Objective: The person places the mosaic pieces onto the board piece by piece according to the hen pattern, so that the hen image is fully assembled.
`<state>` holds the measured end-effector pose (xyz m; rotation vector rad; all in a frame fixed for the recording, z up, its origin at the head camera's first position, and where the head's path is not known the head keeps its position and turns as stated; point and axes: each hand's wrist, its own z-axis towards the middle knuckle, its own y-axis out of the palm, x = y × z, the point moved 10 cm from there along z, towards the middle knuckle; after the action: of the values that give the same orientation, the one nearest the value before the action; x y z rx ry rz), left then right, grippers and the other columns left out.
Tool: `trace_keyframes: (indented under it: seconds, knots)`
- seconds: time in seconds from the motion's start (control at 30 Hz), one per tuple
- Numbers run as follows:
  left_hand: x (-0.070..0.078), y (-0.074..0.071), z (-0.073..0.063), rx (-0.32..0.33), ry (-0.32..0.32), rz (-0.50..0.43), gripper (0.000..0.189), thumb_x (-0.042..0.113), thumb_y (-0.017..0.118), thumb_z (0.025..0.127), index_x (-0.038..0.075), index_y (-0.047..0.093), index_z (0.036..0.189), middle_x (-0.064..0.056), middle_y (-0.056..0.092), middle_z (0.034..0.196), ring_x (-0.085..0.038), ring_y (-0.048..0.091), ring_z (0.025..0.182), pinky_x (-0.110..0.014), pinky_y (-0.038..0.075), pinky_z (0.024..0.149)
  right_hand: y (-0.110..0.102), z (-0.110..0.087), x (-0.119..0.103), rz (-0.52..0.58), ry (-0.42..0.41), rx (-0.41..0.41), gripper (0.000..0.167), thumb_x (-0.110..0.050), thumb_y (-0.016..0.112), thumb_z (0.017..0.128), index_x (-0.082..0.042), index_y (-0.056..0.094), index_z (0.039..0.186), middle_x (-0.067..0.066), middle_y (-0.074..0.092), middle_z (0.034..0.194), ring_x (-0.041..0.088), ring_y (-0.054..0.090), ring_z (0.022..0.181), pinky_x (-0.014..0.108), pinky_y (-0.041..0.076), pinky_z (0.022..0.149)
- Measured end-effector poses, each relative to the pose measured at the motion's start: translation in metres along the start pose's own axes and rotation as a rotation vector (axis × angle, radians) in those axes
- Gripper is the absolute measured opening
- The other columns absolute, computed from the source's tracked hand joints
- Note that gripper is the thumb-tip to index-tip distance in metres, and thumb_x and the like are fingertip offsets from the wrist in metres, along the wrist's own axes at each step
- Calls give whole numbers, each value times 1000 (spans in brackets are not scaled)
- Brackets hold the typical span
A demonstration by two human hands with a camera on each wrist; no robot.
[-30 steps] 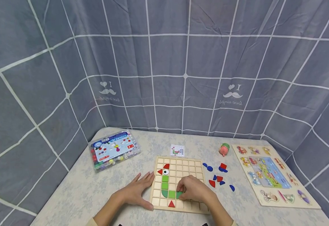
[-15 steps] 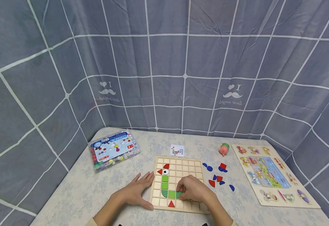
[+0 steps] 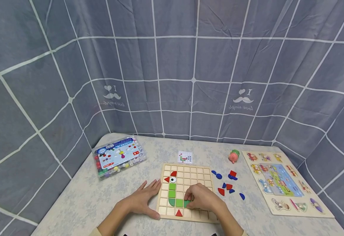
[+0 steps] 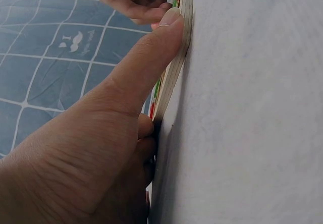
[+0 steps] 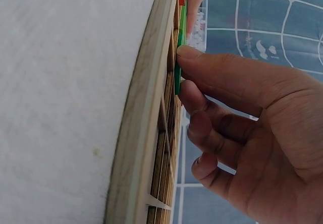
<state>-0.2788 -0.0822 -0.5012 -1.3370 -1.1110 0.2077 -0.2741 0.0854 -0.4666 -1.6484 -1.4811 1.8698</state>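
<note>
On the table lies a wooden grid board. Its left side bears a white eye tile, a red quarter-circle tile, red triangle tiles, light green square tiles and a dark green rounded tile. My left hand rests along the board's left edge, fingers spread, thumb near the front corner. Over the lower middle, my right hand has thumb and index finger on another dark green tile. This tile sits at the grid, right of the lowest green square; my fingers hide part of it.
A small pattern card lies behind the board. To the right are loose blue and red tiles, a pink and green toy and a wooden picture puzzle. A clear case of beads stands back left.
</note>
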Motion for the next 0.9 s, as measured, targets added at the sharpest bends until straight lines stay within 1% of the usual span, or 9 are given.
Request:
trace_keyframes:
  seconds: [0.57, 0.9]
  knots:
    - [0, 0, -1, -5, 3, 9, 116, 62, 75, 71, 3, 20, 154, -11, 16, 164, -32, 14, 152, -58, 6, 122, 0, 0, 1, -9, -13, 12, 11, -11, 82, 75, -16, 72, 78, -14, 60, 68, 0, 49, 63, 17, 44, 60]
    - [1, -1, -1, -9, 6, -5, 115, 61, 76, 71, 3, 21, 154, -10, 16, 164, -32, 13, 152, -58, 6, 122, 0, 0, 1, 2, -22, 6, 12, -12, 82, 74, -16, 71, 78, -14, 60, 68, 0, 50, 62, 17, 45, 59]
